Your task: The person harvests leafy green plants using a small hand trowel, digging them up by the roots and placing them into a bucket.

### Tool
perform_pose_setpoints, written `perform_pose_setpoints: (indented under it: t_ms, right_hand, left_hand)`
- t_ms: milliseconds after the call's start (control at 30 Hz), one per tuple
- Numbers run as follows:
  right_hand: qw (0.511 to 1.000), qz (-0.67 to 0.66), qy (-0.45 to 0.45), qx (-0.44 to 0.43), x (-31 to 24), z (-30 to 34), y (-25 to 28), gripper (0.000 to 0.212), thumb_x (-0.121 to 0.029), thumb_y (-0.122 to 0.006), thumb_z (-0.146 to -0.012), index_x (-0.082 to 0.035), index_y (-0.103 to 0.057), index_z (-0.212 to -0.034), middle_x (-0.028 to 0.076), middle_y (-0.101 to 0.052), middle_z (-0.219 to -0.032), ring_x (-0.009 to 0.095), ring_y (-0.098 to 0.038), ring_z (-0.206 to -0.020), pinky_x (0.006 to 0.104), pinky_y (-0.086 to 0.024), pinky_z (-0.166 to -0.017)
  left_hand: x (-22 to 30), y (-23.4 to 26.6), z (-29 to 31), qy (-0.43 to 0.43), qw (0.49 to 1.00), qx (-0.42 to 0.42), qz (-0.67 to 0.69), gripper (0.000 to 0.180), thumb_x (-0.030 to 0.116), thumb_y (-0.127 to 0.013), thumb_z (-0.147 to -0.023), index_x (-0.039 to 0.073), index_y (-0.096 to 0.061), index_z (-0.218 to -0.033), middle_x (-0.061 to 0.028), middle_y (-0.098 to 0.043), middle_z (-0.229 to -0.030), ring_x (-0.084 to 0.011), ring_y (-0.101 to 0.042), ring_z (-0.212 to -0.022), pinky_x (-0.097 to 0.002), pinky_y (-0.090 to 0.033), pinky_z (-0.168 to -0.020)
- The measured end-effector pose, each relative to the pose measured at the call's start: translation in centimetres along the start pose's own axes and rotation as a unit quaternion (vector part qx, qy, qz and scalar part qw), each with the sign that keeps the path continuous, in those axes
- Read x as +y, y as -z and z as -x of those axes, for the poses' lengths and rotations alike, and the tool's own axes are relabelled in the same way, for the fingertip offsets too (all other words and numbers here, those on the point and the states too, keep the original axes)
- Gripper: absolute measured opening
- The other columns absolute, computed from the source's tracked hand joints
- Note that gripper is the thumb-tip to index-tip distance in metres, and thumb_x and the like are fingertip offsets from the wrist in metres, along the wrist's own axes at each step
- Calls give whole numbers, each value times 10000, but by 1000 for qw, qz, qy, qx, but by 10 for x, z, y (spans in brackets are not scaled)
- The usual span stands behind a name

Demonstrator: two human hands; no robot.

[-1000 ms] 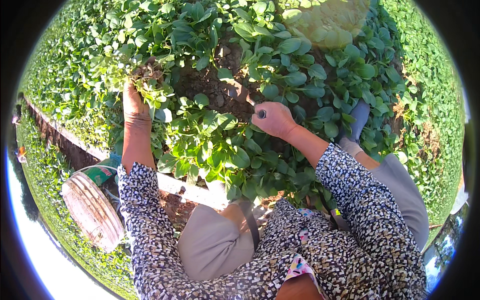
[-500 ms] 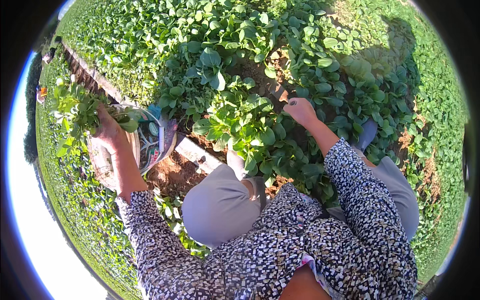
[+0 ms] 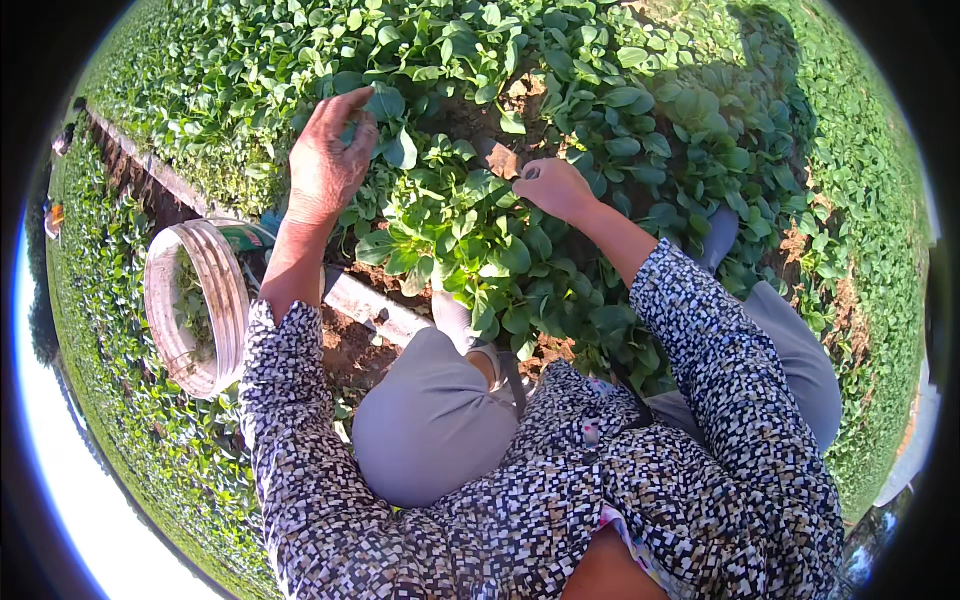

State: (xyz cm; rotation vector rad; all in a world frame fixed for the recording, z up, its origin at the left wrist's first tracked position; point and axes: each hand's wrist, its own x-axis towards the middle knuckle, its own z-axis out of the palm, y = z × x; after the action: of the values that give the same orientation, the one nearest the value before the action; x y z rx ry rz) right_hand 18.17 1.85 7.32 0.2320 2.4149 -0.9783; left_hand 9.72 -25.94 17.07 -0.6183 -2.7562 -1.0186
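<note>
My left hand [image 3: 333, 155] is empty, its fingers apart, just above the leafy green plants [image 3: 400, 150] left of the middle. A knife [image 3: 502, 160] with a short, flat, soil-stained blade is in my closed right hand [image 3: 553, 188]; its handle is hidden in the fist. The blade points left over a patch of bare soil among the plants. Beside my left forearm stands a white bucket [image 3: 222, 300], its mouth tilted toward the left, with some cut greens [image 3: 190, 300] inside. A bright clump of leafy greens [image 3: 450, 230] grows between my two hands.
My grey-trousered knees [image 3: 430, 420] are bent below the plants. A pale concrete edging strip [image 3: 375, 305] runs from near my foot past the bucket toward the far left. Dense green rows [image 3: 860, 220] spread on both sides. Another person in orange [image 3: 54, 218] is far off at the left.
My left hand has let go of a bunch of greens at the bucket and moved right and up to the plants. My right hand still holds the knife in nearly the same place.
</note>
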Motion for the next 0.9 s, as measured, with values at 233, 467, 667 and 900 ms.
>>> perform_pose_setpoints:
  t_ms: [233, 467, 667, 900]
  right_hand:
    - [977, 177, 84, -91, 1, 21, 3, 252, -353, -625, -719, -115, -675, -786, 92, -661, -775, 325, -631, -776, 419, -496, -701]
    - [990, 91, 108, -16, 20, 10, 16, 279, -318, -638, -737, -60, -570, -655, 121, -578, -649, 355, -566, -671, 427, -455, -611]
    - [976, 166, 133, -44, 25, -2, 11, 197, -295, -592, -724, -106, -639, -692, 130, -620, -678, 354, -609, -698, 438, -483, -640]
    - [997, -16, 77, 6, 13, -25, -30, 248, -283, -626, -752, -50, -594, -674, 125, -582, -630, 348, -558, -631, 406, -458, -613]
  left_hand:
    - [-50, -173, 12, 21, 882, -410, -230, 230, 227, -558, -852, 52, -601, -994, -118, -638, -1012, -319, -628, -918, -444, -498, -797]
    - [-26, -146, 121, -47, 961, -264, -65, 395, 246, -611, -847, 74, -569, -1200, -168, -640, -1069, -362, -630, -907, -427, -500, -811]
    - [-32, -147, 68, 139, 958, -251, 13, 392, 294, -600, -885, 97, -554, -1220, -178, -662, -1012, -351, -642, -940, -423, -501, -815]
    - [-61, -183, 27, 167, 873, -405, -212, 331, 234, -622, -839, 98, -555, -1133, -148, -677, -982, -361, -637, -947, -456, -499, -823]
